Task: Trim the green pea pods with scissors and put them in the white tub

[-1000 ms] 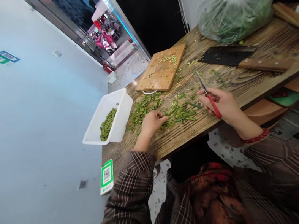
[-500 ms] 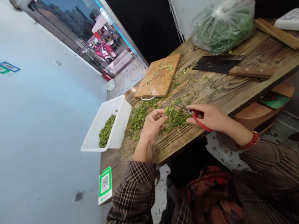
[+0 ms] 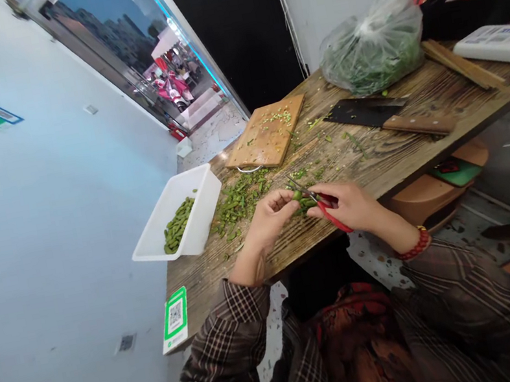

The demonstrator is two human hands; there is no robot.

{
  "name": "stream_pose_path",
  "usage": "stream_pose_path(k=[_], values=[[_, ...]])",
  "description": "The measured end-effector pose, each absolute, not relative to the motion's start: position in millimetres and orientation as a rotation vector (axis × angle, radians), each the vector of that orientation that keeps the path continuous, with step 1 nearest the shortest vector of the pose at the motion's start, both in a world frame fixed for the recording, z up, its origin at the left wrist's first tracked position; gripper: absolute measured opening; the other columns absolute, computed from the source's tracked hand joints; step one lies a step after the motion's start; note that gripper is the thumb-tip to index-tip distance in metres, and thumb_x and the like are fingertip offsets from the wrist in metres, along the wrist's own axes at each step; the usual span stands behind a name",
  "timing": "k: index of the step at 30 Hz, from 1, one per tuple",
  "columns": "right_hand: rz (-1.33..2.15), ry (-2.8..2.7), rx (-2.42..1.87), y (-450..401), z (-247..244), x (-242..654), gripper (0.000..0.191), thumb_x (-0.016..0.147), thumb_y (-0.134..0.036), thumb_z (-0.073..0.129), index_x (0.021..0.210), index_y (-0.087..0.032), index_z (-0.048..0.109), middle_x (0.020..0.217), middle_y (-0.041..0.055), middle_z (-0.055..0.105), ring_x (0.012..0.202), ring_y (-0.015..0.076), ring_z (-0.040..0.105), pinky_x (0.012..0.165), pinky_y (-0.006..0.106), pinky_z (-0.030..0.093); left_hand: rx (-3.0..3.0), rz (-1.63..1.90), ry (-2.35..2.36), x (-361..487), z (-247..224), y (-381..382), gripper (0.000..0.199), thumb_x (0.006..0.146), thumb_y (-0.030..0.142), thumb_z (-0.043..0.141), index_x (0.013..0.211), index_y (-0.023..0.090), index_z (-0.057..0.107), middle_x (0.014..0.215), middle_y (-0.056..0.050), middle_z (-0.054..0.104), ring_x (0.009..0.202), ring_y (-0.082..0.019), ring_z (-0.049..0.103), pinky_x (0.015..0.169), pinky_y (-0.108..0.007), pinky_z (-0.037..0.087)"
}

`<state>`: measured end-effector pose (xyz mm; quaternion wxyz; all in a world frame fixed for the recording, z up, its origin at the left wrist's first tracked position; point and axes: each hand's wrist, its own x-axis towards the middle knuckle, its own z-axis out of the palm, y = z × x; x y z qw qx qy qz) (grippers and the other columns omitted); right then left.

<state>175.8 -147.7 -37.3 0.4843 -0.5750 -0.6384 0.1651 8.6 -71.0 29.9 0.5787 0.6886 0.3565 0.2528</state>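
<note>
Between the thumb and fingers of my left hand [image 3: 273,215] is a green bean pod [image 3: 297,195], pinched by one end. My right hand [image 3: 350,206] grips red-handled scissors [image 3: 334,216], their blades apart and right at the pod. Below and beyond my hands, loose pods and green trimmings [image 3: 241,200] lie spread over the wooden table [image 3: 294,246]. To the left, a white plastic tub [image 3: 208,202] holds a heap of edamame-like pods [image 3: 178,225].
Behind the pile lies a wooden cutting board [image 3: 259,141] scattered with green bits. A cleaver [image 3: 380,116] rests to its right, near a tied plastic bag of greens [image 3: 374,58]. Further right are wooden sticks [image 3: 462,65] and a white device [image 3: 500,44]. A QR-code card [image 3: 175,317] stands at the left edge.
My hands have come together, bringing the scissor blades to the pod in my left hand. The view has shifted slightly to the right.
</note>
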Motion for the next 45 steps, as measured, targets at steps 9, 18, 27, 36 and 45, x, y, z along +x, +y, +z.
stream_pose_path(k=[9, 18, 27, 36, 45], values=[[0.418, -1.521, -1.487, -149.2, -42.3, 182.1, 0.039, 0.081, -0.051, 0.061, 0.106, -0.022, 0.068, 0.073, 0.0022, 0.066, 0.064, 0.0164, 0.057, 0.061, 0.026, 0.041, 1.687, 0.729, 0.887, 11.1, 23.3, -56.5, 0.023, 0.066, 0.03, 0.076, 0.075, 0.014, 0.064, 0.06, 0.004, 0.05, 0.053, -0.005, 0.041, 0.049, -0.019, 0.03], [0.362, -1.476, -1.472, -152.6, -42.2, 176.0, 0.043, 0.079, -0.051, 0.063, 0.11, -0.022, 0.067, 0.073, 0.0029, 0.063, 0.065, 0.0175, 0.056, 0.062, 0.028, 0.043, 1.225, 0.844, 0.817, 13.5, 27.3, -60.6, 0.03, 0.063, 0.025, 0.074, 0.083, 0.017, 0.053, 0.064, 0.002, 0.059, 0.044, -0.003, 0.037, 0.038, -0.015, 0.017], [0.412, -1.449, -1.424, -148.2, -46.3, 170.9, 0.041, 0.079, -0.051, 0.063, 0.108, -0.022, 0.068, 0.08, 0.0052, 0.069, 0.07, 0.0196, 0.061, 0.063, 0.028, 0.044, 1.217, 0.816, 0.816, 16.8, 23.2, -70.1, 0.029, 0.063, 0.026, 0.074, 0.082, 0.017, 0.053, 0.065, 0.002, 0.06, 0.044, -0.002, 0.037, 0.039, -0.015, 0.018], [0.456, -1.378, -1.425, -145.6, -52.3, 178.0, 0.037, 0.078, -0.049, 0.065, 0.102, -0.021, 0.069, 0.071, 0.0018, 0.065, 0.062, 0.0159, 0.057, 0.059, 0.027, 0.042, 1.163, 0.826, 0.756, 9.5, 30.6, -58.1, 0.022, 0.067, 0.026, 0.071, 0.08, 0.018, 0.054, 0.074, 0.002, 0.058, 0.056, -0.005, 0.049, 0.049, -0.017, 0.034], [0.649, -0.974, -1.272, -137.0, -59.8, 196.8, 0.04, 0.077, -0.05, 0.064, 0.102, -0.019, 0.066, 0.06, -0.0033, 0.055, 0.048, 0.0095, 0.046, 0.047, 0.022, 0.038, 1.218, 0.707, 0.873, 2.4, 23.5, -26.7, 0.023, 0.073, 0.035, 0.065, 0.076, 0.019, 0.05, 0.056, 0.007, 0.037, 0.045, -0.005, 0.036, 0.043, -0.018, 0.026]])
